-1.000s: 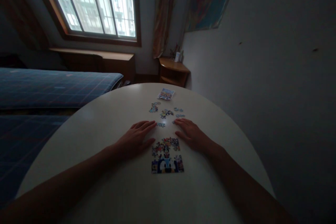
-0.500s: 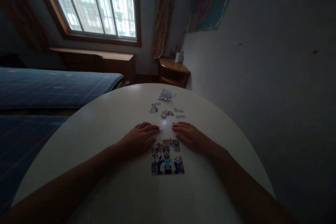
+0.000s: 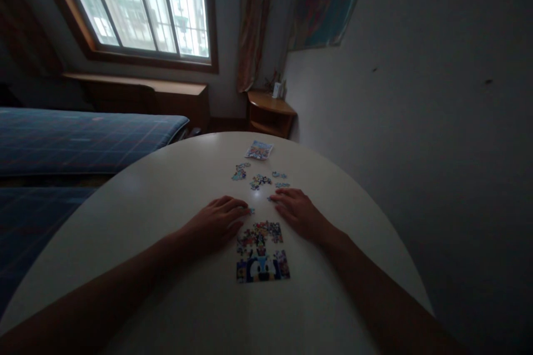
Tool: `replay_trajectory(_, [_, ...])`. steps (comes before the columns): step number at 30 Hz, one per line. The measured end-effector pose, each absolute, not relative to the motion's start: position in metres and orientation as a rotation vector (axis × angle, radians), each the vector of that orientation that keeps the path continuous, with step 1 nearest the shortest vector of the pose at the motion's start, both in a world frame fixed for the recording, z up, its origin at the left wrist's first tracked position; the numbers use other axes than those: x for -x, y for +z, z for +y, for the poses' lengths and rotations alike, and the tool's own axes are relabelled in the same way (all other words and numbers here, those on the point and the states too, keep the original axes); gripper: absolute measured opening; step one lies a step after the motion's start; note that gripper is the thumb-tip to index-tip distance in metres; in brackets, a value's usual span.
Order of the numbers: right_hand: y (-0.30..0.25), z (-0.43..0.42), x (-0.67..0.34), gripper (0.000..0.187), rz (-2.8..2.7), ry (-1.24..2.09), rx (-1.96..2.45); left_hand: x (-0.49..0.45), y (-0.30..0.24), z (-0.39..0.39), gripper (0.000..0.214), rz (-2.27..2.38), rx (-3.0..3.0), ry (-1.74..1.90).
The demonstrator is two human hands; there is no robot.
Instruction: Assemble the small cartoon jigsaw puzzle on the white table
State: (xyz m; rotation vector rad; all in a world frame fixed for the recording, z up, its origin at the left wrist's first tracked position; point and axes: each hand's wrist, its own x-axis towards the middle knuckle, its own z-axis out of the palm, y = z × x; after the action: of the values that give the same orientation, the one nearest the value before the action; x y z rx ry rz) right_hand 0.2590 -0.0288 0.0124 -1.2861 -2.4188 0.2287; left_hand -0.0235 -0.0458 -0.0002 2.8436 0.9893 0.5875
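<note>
A partly joined jigsaw puzzle [image 3: 263, 269] lies on the table between my forearms, with a blue cartoon dog face in its lower part and gaps in its upper part. My left hand [image 3: 219, 221] rests palm down at its upper left, fingers stretched out. Its fingertips touch a small puzzle piece [image 3: 251, 211]. Across from it, my right hand [image 3: 300, 212] lies with fingers extended at the puzzle's upper right. Under or beside its fingertips shows another small piece [image 3: 270, 198], mostly covered. Loose puzzle pieces [image 3: 260, 181] lie in small clusters beyond both hands.
The round white table [image 3: 183, 294] carries a small picture card [image 3: 259, 150] near its far edge. More loose pieces [image 3: 239, 172] lie left of the middle cluster. A plaid mattress [image 3: 91, 141] stands to the left, a wooden corner cabinet [image 3: 271, 104] behind, a wall [image 3: 400, 122] on the right.
The view has shifted slightly. My right hand has moved a little away from me, towards the loose pieces. The left fingertips now cover part of the small piece beside them.
</note>
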Motion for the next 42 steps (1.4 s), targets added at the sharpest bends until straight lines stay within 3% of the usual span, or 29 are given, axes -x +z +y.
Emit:
replay_trajectory(12, [0.008,-0.028,-0.252,0.020,-2.264,0.257,1.297,0.018,0.001,-0.043,0.026,1.053,-2.771,0.663])
replay_trajectory(24, [0.008,-0.037,-0.263,0.017,-2.289,0.431,1.186,0.015,0.003,-0.042,0.032,1.046,-2.775,0.667])
replay_trajectory(34, [0.006,-0.018,-0.266,0.053,-2.189,0.161,1.575,0.011,0.006,-0.043,0.040,0.955,-2.745,0.656])
replay_trajectory(42, [0.015,-0.029,-0.265,0.033,-2.149,0.217,1.511,-0.001,0.013,-0.047,0.046,0.719,-2.783,0.547])
